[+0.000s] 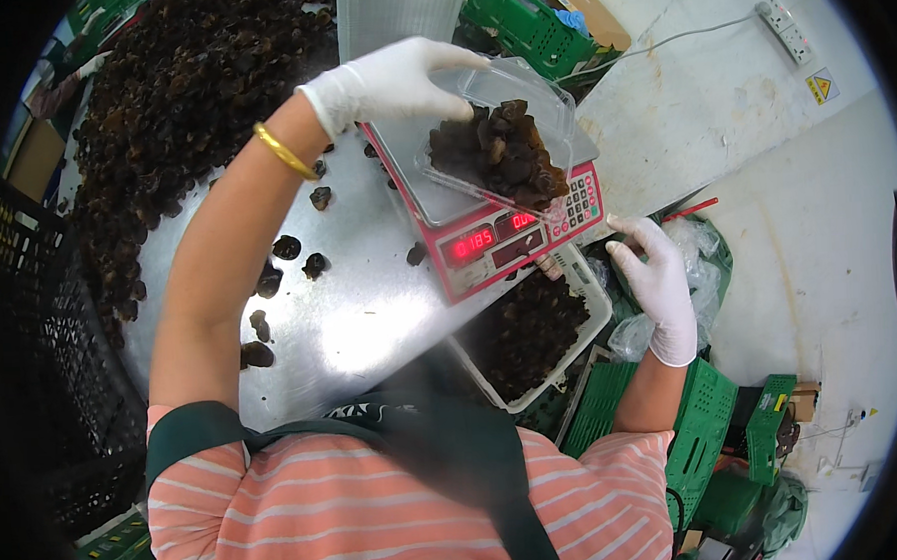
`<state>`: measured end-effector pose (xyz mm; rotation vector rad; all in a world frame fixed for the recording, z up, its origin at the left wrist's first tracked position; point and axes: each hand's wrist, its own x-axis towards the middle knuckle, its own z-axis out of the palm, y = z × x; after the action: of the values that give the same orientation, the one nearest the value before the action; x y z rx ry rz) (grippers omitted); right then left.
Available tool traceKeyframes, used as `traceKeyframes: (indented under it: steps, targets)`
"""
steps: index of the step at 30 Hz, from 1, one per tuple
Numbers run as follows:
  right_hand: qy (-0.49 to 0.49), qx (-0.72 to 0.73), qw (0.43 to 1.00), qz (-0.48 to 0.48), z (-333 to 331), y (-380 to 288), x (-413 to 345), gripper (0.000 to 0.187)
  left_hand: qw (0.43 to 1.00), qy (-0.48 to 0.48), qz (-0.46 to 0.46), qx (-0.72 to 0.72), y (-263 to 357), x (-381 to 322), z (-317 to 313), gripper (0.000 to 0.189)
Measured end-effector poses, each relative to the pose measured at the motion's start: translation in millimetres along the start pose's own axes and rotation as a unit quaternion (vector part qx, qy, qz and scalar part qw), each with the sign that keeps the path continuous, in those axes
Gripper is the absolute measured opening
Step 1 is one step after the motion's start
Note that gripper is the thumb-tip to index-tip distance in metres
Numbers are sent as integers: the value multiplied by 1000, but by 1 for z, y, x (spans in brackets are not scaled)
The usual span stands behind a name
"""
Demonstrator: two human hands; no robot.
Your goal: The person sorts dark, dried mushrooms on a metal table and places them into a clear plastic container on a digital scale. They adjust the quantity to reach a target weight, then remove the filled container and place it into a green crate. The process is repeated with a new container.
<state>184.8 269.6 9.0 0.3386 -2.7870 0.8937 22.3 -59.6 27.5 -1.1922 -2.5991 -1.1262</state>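
Note:
My left hand (402,83), in a white glove, grips the side of a transparent plastic clamshell box (561,117), thumb inside by the food and fingers along the raised lid. Dark wood ear fungus (499,154) is heaped in the box. The box is over a red electronic scale (460,283) with a metal pan and lit red digits, covering part of its keypad; I cannot tell whether it touches the scale. My gloved right hand (655,282) hangs in the air right of the scale, thumb and fingers apart, holding nothing.
A large fungus pile (207,88) covers the left of the metal table (375,328), with loose pieces nearer me. Below the table edge stands a white basket (603,303) of fungus. Green crates (527,25) and plastic bags (691,254) lie around. A co-worker's gloved hand (94,64) shows far left.

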Motion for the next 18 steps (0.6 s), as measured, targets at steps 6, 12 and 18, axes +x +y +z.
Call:
traceKeyframes:
  steps: [6, 12, 18]
  targets:
    - [37, -10, 998, -58, 25, -9, 46, 24, 997, 27, -65, -24, -6, -18, 1, 50]
    - [87, -140, 973, -159, 49, 3, 102, 15, 999, 10, -35, -19, 7, -23, 15, 46]
    - [79, 176, 978, -83, 30, -51, 111, 12, 962, 94, 21, -256, 24, -17, 27, 50]
